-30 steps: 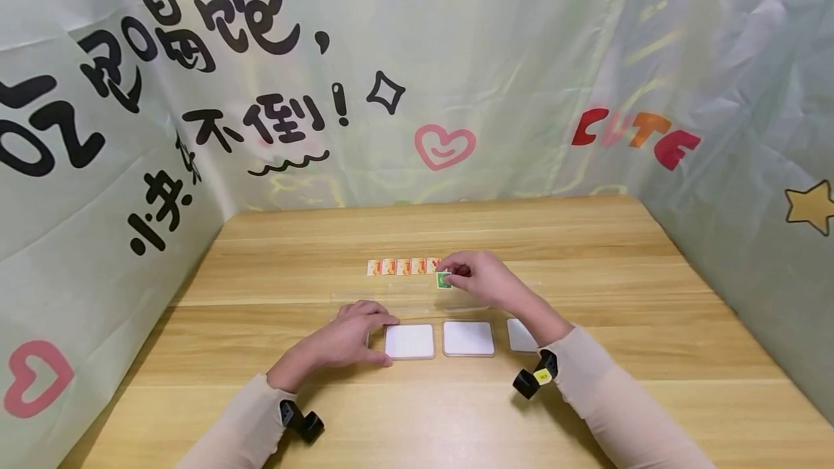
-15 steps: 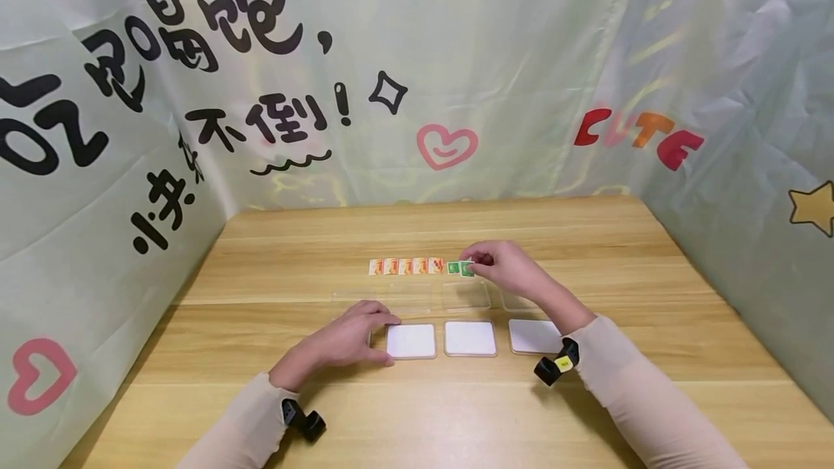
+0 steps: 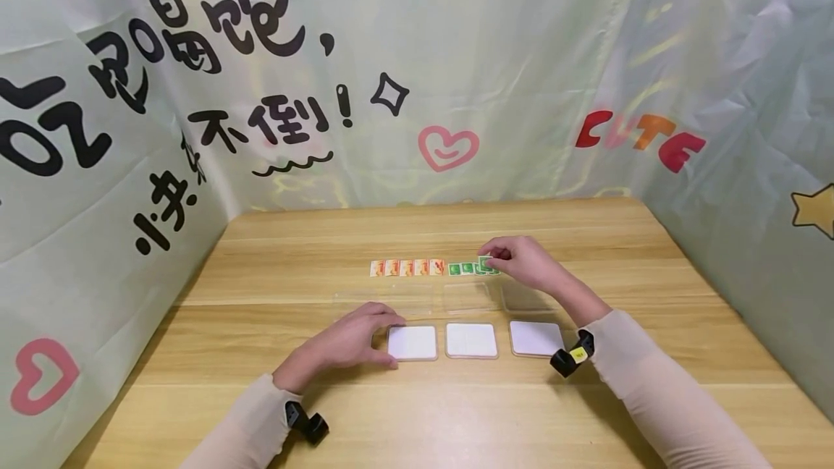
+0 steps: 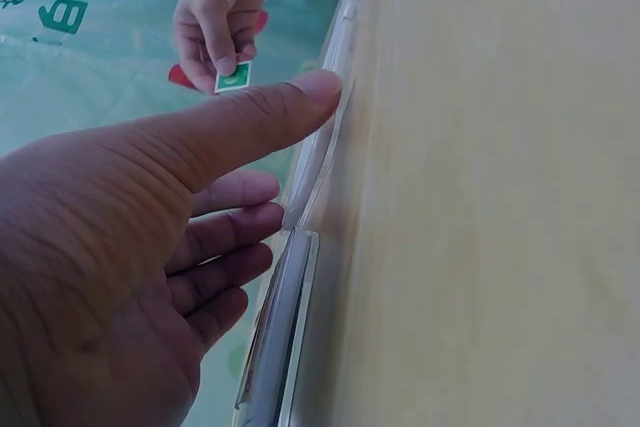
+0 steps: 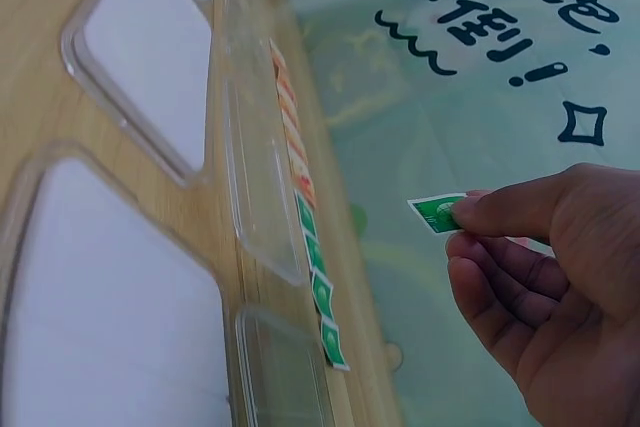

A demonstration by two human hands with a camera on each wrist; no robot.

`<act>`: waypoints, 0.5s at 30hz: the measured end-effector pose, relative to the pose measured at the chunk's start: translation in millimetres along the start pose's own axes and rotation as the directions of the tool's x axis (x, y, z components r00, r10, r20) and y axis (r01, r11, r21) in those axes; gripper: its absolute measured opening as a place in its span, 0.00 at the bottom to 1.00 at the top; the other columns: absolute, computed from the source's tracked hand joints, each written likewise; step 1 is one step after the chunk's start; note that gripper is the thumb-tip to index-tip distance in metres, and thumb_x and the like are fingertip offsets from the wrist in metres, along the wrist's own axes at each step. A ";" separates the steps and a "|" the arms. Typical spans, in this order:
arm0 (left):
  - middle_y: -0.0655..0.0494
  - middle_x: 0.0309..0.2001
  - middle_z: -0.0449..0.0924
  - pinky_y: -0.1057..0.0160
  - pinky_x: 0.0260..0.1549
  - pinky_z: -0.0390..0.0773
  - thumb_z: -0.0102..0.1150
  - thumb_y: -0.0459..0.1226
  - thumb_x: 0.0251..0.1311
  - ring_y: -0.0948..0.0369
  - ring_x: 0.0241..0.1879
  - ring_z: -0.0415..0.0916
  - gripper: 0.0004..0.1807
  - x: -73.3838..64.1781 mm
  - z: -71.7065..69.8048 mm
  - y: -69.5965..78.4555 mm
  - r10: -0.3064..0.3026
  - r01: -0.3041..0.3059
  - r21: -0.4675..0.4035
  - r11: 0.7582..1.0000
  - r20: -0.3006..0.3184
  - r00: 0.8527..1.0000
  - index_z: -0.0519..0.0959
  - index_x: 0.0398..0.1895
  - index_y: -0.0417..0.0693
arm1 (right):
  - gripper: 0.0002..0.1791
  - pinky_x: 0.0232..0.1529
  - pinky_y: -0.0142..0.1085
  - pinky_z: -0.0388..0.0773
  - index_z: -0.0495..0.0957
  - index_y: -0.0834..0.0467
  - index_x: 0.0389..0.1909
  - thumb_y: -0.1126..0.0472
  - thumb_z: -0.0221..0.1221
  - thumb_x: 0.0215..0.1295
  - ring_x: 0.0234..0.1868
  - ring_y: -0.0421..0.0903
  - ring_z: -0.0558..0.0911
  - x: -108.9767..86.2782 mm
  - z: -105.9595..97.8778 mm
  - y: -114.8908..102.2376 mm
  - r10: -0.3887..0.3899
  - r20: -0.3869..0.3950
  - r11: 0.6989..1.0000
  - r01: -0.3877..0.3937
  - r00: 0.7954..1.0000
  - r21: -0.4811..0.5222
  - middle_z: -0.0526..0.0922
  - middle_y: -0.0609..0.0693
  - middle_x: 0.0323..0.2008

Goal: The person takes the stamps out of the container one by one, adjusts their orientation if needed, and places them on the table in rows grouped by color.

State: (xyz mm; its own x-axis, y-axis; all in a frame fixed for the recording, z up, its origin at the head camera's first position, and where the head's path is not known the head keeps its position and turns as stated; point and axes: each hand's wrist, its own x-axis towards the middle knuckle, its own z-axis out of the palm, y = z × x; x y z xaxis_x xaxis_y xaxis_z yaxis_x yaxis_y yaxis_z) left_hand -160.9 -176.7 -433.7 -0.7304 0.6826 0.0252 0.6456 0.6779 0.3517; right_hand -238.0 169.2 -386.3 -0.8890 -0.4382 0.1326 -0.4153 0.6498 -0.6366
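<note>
With our right hand (image 3: 521, 263) we pinch a small green card (image 5: 434, 213), raised near the right end of the row of green cards (image 5: 313, 252). Left of that row lie orange cards (image 3: 407, 268); on our side of it, clear plastic pieces (image 5: 262, 187), then white cards (image 3: 470, 340). Our left hand (image 3: 352, 337), thumb spread from the fingers, is nearer us and left of the row; we cannot tell whether it touches a white card.

Five orange cards (image 3: 407, 268); five green cards (image 3: 468, 268); three visible white cards (image 3: 471, 339); at least three clear trays (image 3: 467, 297); two wrist cameras (image 3: 306, 423)
</note>
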 end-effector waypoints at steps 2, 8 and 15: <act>0.54 0.57 0.74 0.52 0.59 0.68 0.73 0.54 0.50 0.56 0.59 0.69 0.37 0.0 0.4 0.2 -0.004 0.004 -0.001 1.000 0.007 1.000 0.76 0.62 0.48 | 0.10 0.33 0.39 0.74 0.82 0.62 0.48 0.65 0.60 0.68 0.31 0.45 0.75 0.2 -1.4 3.2 0.002 -0.002 1.000 -0.002 1.000 -0.008 0.81 0.51 0.33; 0.53 0.58 0.73 0.53 0.58 0.70 0.72 0.53 0.51 0.56 0.58 0.70 0.37 0.1 0.8 1.8 -0.013 0.013 -0.006 1.000 0.030 0.999 0.75 0.63 0.48 | 0.09 0.32 0.39 0.73 0.83 0.61 0.47 0.66 0.60 0.67 0.31 0.45 0.74 0.6 -5.7 13.2 0.007 -0.013 1.000 -0.008 1.000 -0.023 0.80 0.49 0.32; 0.53 0.58 0.73 0.53 0.58 0.70 0.71 0.53 0.52 0.56 0.58 0.70 0.37 -0.2 -0.5 3.9 -0.020 0.020 -0.006 1.000 0.034 0.999 0.74 0.64 0.48 | 0.10 0.32 0.39 0.74 0.82 0.62 0.47 0.67 0.60 0.67 0.32 0.46 0.75 1.4 -10.2 23.7 0.032 -0.003 0.999 -0.032 0.999 -0.005 0.81 0.51 0.33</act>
State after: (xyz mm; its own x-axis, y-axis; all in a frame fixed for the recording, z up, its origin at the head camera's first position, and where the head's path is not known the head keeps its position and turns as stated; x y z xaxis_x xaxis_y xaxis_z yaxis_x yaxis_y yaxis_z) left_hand -158.3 -174.3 -431.9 -0.7348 0.6781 -0.0140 0.6295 0.6895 0.3581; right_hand -251.0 190.3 -393.5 -0.9025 -0.4151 0.1147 -0.3877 0.6668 -0.6364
